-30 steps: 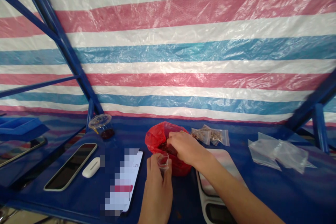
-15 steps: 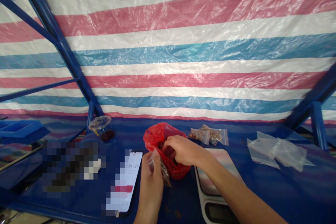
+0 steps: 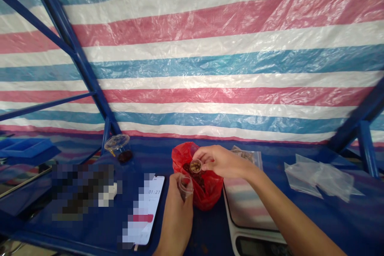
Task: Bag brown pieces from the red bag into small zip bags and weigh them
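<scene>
A red plastic bag (image 3: pixel 212 194) stands open on the blue table, with dark brown dried bits inside. Over its mouth my right hand (image 3: pixel 223 162) pinches a small clear cup (image 3: pixel 196 166) that holds brownish pieces. My left hand (image 3: pixel 177 218), left of the red bag, grips a small clear plastic bag (image 3: pixel 186 187) whose mouth is spread open. What lies in the bottom of the clear bag is mostly hidden by the fingers.
A digital scale (image 3: pixel 250 208) sits under my right forearm. Behind it lie filled clear bags (image 3: pixel 253 156); flat clear bags (image 3: pixel 321 176) are at the right. A phone (image 3: pixel 150 208) showing a timer and a lidded plastic cup (image 3: pixel 120 150) are on the left. Blue frame bars (image 3: pixel 87 76) flank the striped tarp.
My right hand has come up out of the red bag, and the small cup with brownish pieces now shows in its fingers. The clear bag's mouth has turned into view, held wider open.
</scene>
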`<state>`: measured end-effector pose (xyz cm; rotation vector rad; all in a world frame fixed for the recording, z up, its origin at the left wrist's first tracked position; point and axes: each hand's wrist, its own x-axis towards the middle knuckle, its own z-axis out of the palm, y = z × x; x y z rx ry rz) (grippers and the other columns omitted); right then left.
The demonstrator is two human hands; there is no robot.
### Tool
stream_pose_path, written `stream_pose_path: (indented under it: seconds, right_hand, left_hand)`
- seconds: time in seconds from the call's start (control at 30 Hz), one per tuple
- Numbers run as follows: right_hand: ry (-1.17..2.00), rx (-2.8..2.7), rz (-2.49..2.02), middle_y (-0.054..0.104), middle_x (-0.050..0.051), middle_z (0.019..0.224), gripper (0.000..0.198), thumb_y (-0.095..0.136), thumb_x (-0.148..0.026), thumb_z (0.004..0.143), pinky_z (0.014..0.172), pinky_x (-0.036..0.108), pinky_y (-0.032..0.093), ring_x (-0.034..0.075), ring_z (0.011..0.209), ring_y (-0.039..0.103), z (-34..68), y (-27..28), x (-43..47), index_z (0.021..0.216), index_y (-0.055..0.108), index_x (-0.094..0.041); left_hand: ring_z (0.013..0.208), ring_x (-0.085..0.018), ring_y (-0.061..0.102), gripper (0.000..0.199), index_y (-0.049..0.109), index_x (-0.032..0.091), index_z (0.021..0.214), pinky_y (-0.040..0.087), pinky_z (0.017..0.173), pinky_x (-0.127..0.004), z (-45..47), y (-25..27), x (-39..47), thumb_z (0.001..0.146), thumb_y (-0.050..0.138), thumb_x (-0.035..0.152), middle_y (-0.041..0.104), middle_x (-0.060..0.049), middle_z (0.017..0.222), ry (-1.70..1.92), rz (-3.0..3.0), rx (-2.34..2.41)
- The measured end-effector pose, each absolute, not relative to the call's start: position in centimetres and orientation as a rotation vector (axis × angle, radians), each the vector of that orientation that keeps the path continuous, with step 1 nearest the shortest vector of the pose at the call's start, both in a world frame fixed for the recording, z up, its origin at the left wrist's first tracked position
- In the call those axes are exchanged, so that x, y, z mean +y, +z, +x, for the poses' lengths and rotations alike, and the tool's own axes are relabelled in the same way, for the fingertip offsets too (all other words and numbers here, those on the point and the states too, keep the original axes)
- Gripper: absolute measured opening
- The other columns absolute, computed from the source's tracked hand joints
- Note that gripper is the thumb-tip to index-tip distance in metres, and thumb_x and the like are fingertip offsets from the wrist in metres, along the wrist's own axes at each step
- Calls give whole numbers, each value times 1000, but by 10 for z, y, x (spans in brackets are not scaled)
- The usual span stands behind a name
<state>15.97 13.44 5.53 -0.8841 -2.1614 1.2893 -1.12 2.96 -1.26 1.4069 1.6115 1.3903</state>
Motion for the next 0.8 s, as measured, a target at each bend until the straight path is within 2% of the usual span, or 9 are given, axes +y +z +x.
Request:
stream_pose_path:
  seconds: [0.13, 0.23, 0.37, 0.57, 0.67, 0.8]
  right_hand:
    - [1231, -2246, -857, 75, 4, 96, 28, 59, -3, 83, 81, 28, 53, 16, 90, 71, 155, 76, 119, 105, 69, -18]
    - [937, -2412, -884, 73, 3, 97, 29, 61, 0, 81, 80, 27, 48, 16, 89, 67, 145, 86, 103, 99, 71, -20]
    - [664, -2539, -833, 67, 4, 109, 30, 60, 2, 81, 88, 28, 45, 17, 98, 63, 132, 95, 88, 97, 72, -20]
    - [615, -2592, -803, 65, 4, 106, 35, 59, 5, 81, 89, 27, 45, 16, 98, 63, 127, 101, 84, 100, 74, -21]
    - [665, -2557, -773, 66, 3, 106, 35, 59, 6, 81, 89, 26, 45, 15, 98, 62, 128, 101, 85, 98, 73, -20]
    - [705, -2474, -772, 67, 2, 104, 31, 59, 7, 79, 87, 25, 45, 15, 96, 62, 131, 101, 91, 91, 71, -20]
  left_hand:
    - [73, -20, 62, 19, 58, 20, 101, 50, 68, -31, -10, -13, 31, 92, 59, 37, 64, -2, 84, 1397, 1425, 1614]
    - [81, -22, 67, 28, 58, 19, 109, 52, 73, -33, -9, -13, 32, 91, 62, 41, 68, -5, 93, 1397, 1386, 1596]
    - [88, -26, 69, 36, 58, 19, 114, 54, 76, -36, -9, -11, 33, 90, 64, 44, 71, -9, 102, 1386, 1350, 1602]
    - [79, -24, 67, 30, 58, 19, 108, 52, 71, -35, -10, -5, 32, 91, 62, 43, 70, -6, 91, 1389, 1356, 1636]
    - [79, -23, 66, 32, 57, 19, 108, 51, 70, -34, -10, -3, 32, 91, 62, 46, 69, -6, 91, 1389, 1356, 1644]
    - [71, -20, 61, 33, 58, 20, 101, 47, 65, -31, -10, -4, 32, 92, 60, 52, 64, -2, 82, 1386, 1371, 1701]
